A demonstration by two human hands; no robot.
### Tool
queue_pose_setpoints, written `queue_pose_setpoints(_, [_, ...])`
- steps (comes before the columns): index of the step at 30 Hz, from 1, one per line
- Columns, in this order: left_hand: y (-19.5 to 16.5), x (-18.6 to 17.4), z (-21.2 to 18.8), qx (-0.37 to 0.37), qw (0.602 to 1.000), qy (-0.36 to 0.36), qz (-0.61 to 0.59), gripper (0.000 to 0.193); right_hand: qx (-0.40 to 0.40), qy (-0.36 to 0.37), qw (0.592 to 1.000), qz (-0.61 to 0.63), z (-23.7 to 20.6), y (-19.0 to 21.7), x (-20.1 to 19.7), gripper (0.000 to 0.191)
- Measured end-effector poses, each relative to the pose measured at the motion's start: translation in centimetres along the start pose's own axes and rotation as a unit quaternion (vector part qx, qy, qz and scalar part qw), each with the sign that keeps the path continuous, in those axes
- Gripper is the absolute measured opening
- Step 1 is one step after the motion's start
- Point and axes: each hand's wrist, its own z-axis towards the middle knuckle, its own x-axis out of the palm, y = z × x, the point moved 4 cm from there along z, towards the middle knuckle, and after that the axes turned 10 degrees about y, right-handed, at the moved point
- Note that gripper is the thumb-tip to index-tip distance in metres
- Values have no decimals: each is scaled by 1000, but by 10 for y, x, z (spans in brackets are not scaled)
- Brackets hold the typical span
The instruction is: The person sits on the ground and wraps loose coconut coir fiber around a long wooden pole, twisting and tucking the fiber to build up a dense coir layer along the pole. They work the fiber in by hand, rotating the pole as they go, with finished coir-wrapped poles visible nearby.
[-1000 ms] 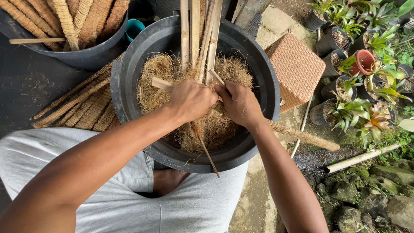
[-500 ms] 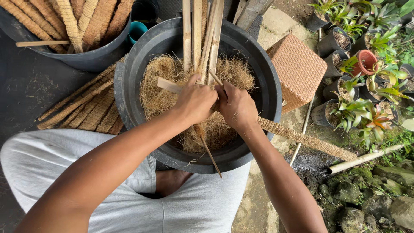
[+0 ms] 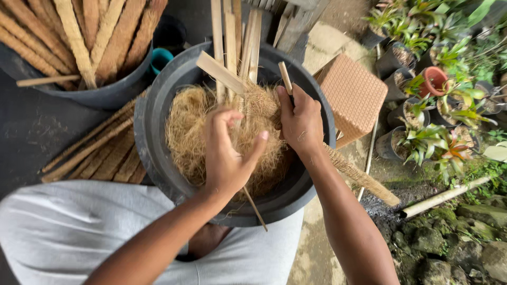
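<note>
A big black basin [image 3: 154,113] on my lap holds a heap of brown coconut fibre [image 3: 186,132]. My right hand [image 3: 302,120] is closed around a thin bamboo stick [image 3: 285,77] with a wad of fibre pressed against it. The stick's top pokes out above my fingers. My left hand [image 3: 228,154] hovers just left of it over the fibre, thumb and fingers spread and curled, holding nothing. Several flat bamboo slats [image 3: 230,32] lean in the basin behind both hands, and one short slat [image 3: 220,72] lies across them.
A second dark tub of fibre-wrapped poles [image 3: 79,42] stands at the top left, and more poles [image 3: 90,153] lie on the ground beside it. A woven box [image 3: 355,96], potted plants [image 3: 434,80], a wrapped pole [image 3: 360,178] and a bamboo cane [image 3: 444,198] are on the right.
My left hand has let go of the fibre bundle and opened. My right hand keeps its grip and has shifted slightly up and right.
</note>
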Motion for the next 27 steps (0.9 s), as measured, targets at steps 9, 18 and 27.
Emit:
queue_pose_setpoints(9, [-28,39,59,7,895,15,-445,32,-113,-74,985,111,14,56,-33,37])
queue_pose_setpoints(18, [-70,31,76,63,909,45,-410,30,-184,-219,950,124,15,60,-59,38])
queue_pose_setpoints(27, [-103,20,99,138,897,125,-402,45,-237,-209,938,143,5,59,-92,37])
